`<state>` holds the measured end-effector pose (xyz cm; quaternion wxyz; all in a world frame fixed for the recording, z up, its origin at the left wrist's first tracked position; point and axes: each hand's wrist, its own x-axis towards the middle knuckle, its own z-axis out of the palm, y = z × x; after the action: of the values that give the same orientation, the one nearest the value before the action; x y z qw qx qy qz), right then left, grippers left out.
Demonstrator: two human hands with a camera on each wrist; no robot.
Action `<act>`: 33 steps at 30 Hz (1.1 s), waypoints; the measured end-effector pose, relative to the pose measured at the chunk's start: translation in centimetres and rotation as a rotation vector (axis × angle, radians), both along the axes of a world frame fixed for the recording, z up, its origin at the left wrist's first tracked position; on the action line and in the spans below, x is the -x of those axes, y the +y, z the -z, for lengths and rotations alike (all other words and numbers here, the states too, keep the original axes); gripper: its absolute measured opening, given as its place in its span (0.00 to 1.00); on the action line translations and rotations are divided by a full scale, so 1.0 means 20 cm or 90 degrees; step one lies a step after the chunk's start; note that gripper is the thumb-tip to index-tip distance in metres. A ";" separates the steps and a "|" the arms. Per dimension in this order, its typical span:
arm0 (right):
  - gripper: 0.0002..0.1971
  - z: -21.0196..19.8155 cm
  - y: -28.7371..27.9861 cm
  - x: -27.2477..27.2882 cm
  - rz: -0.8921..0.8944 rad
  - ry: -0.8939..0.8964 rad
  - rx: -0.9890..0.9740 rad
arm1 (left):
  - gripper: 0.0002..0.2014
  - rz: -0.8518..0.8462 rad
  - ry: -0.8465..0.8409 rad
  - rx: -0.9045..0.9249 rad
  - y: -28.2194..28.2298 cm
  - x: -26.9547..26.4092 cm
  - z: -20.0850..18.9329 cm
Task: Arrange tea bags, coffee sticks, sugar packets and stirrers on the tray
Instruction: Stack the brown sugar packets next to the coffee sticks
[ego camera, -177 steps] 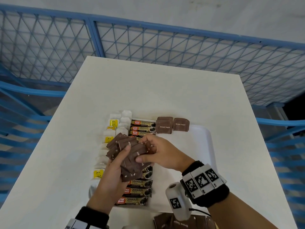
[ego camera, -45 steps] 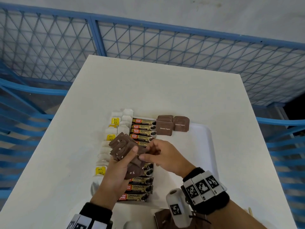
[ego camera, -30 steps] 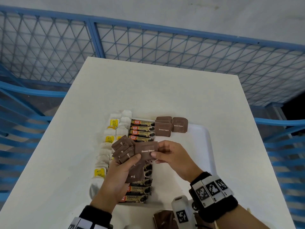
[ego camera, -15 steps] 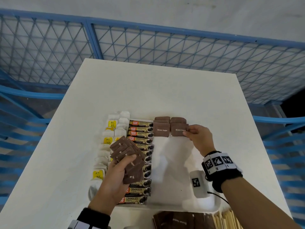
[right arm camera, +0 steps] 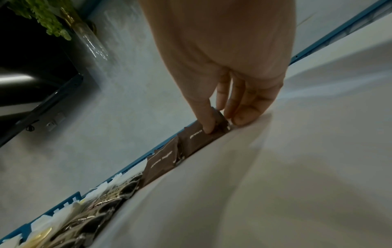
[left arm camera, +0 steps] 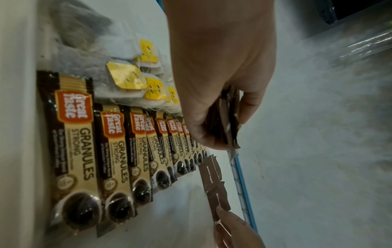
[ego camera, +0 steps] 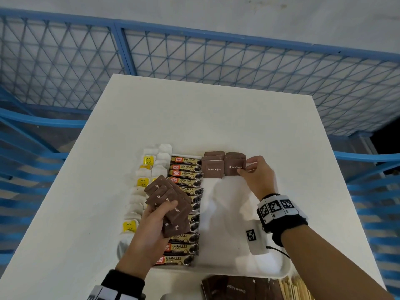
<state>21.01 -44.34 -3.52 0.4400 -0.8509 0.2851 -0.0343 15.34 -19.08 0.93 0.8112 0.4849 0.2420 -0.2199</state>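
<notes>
My right hand [ego camera: 257,176]: thumb and fingers pinching a brown sugar packet [ego camera: 234,166] down at the tray's [ego camera: 225,224] far edge. My left hand [ego camera: 151,226]: gripping a fanned stack of sugar packets [ego camera: 167,198] over the coffee sticks [ego camera: 184,247]; tea bags [ego camera: 138,200] just left of it.

On the tray [ego camera: 227,224], tea bags [ego camera: 142,182] lie leftmost, coffee sticks [ego camera: 186,172] beside them, sugar packets [ego camera: 213,167] at the far edge; more packets [ego camera: 229,289], perhaps stirrers [ego camera: 296,289], lie nearer on the surface [ego camera: 216,118].
</notes>
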 end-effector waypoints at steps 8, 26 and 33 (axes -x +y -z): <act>0.09 -0.08 0.16 0.07 -0.066 -0.094 -0.007 | 0.09 0.013 -0.038 -0.015 -0.02 0.01 -0.02; 0.04 -0.23 0.46 0.27 -0.342 0.045 -0.435 | 0.10 0.028 -0.100 -0.004 -0.04 0.03 -0.02; 0.11 -0.20 0.44 0.27 -0.328 0.050 -0.469 | 0.11 0.024 -0.046 -0.023 -0.03 0.03 0.01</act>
<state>15.53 -35.54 0.57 0.6967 -0.6811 0.0741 0.2127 14.80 -19.68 0.78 0.8064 0.5114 0.2072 -0.2129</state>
